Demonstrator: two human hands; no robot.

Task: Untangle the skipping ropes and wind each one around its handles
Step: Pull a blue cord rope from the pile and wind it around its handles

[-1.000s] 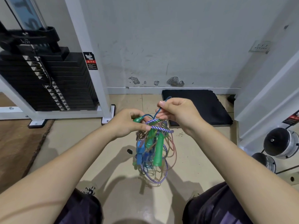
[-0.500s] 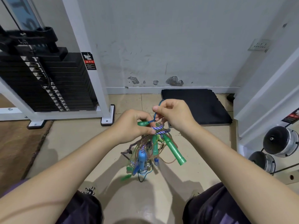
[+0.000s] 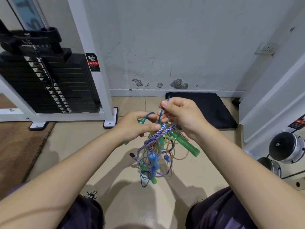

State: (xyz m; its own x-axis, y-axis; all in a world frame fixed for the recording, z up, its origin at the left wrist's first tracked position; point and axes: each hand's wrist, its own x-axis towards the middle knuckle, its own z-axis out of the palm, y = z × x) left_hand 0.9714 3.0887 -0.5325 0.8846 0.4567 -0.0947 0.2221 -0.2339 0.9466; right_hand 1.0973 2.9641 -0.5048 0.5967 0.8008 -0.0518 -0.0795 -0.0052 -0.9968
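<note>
Nearest the camera, the person's knees in dark shorts are framing a patch of beige floor. Just above it, the tangle of skipping ropes is hanging in the air between the forearms, its lowest loops dangling close to the floor.

The left hand is gripping the top of the bundle, fingers curled round a green handle end. The right hand is pinching a thin blue cord and drawing it upward, out of the knot.

Judging by the state of the bundle, the task is only beginning: no rope is hanging free, nothing is being wound round any handle, and every cord is crossing the others. All the separating and all the winding seem left to do.

Counting what shows: a purple-and-white braided rope, the blue cord, and thinner greenish and brownish cords whose number cannot be told. At least three green handles are showing, the largest jutting out to the right, and at least one light blue handle.

Further off, a black mat is lying against the wall, a weight stack is standing on the left, and two dumbbell ends are resting on the right.
</note>
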